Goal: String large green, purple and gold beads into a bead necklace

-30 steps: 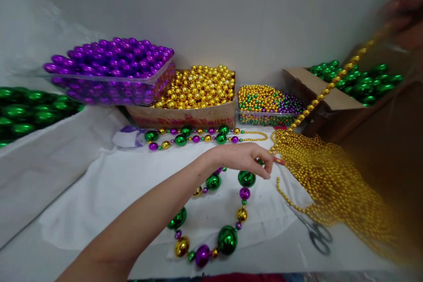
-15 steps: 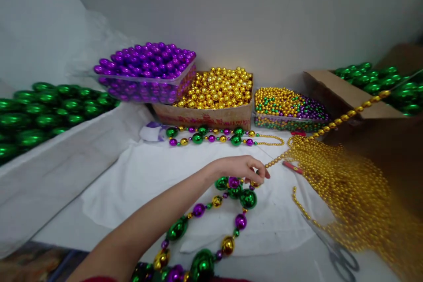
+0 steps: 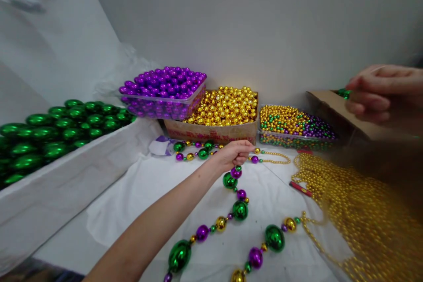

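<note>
My left hand [image 3: 236, 155] is closed in a pinch over the white cloth. From beneath it a bead strand [image 3: 240, 210] of green, purple and gold balls runs down toward me. Off at the upper right, my right hand [image 3: 383, 92] is raised with its fingers curled together; blur hides whatever they may hold. A thin thread runs from near my left hand toward the right. Another length of large beads [image 3: 275, 238] lies lower right, its end meeting a string of small gold beads [image 3: 312, 238].
Behind stand a tub of purple balls [image 3: 132, 98], a carton of gold balls [image 3: 211, 133] and a tub of small mixed beads [image 3: 297, 139]. Green balls [image 3: 59, 128] fill a white box at left. A red stick-like object [image 3: 300, 188] lies beside piled gold bead strings [image 3: 360, 202].
My right hand has come into view at the upper right. The taut gold string is gone from there. The large-bead loop has spread apart, one length now lying lower right. The view has shifted.
</note>
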{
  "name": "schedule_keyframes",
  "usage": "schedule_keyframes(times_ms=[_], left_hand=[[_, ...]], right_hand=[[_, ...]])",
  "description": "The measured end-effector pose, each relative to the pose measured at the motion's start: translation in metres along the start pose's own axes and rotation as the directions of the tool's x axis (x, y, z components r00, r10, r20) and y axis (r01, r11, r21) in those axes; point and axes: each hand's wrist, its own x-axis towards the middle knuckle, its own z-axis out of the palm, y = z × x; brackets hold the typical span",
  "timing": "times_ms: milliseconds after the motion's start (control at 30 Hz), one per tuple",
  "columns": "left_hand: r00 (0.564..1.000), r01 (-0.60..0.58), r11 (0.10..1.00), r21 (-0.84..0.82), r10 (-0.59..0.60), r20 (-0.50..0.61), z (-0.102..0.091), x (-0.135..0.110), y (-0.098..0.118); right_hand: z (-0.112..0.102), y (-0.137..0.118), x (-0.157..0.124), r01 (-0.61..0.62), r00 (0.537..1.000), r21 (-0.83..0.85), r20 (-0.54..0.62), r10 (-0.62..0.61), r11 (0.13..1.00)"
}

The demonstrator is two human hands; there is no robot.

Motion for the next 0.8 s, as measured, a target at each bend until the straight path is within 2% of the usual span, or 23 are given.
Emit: schedule_keyframes(times_ms=[67,100,233,333,467,533,600,667,733,800], left_hand=[[0.999,-0.025,0.999,-0.039,0.026,0.020,0.006,0.000,0.014],[0.999,-0.038,0.998,-0.054,0.040,0.030,0.009,-0.001,0.021],[0.995,-0.082,0.995,-0.052,0.084,0.048,0.025,-0.001,0.047],[0.993,-0.105,0.994,-0.029,0.106,0.044,0.037,-0.001,0.052],[0.993,-0.115,0.993,-0.024,0.115,0.004,0.047,0.002,0.043],[0.993,-0.115,0.992,-0.051,0.115,0.007,0.050,0.003,0.036],[0.991,-0.131,0.988,-0.087,0.133,0.029,0.053,0.004,0.030],[0.984,-0.133,0.985,-0.111,0.144,0.104,0.058,0.005,0.024],[0.965,-0.097,0.989,-0.112,0.121,0.231,0.063,0.005,0.015],[0.937,-0.045,0.996,-0.082,0.070,0.342,0.067,0.005,0.005]], right_hand=[[0.018,-0.001,-0.003,-0.058,0.984,0.150,0.176,0.031,0.987],[0.025,-0.001,-0.003,-0.064,0.977,0.188,0.214,0.023,0.980],[0.045,0.013,0.003,-0.053,0.968,0.206,0.252,0.000,0.977],[0.056,0.029,0.006,-0.082,0.949,0.190,0.315,0.019,0.978],[0.072,0.047,0.000,-0.084,0.944,0.151,0.329,0.030,0.985],[0.076,0.052,-0.004,-0.069,0.950,0.081,0.308,0.041,0.994],[0.078,0.054,-0.007,-0.078,0.940,0.061,0.337,0.053,0.995],[0.077,0.054,-0.006,-0.096,0.917,0.124,0.397,0.039,0.988],[0.073,0.050,-0.004,-0.087,0.902,0.210,0.432,-0.013,0.974],[0.064,0.042,0.000,-0.024,0.917,0.280,0.389,-0.091,0.960]])
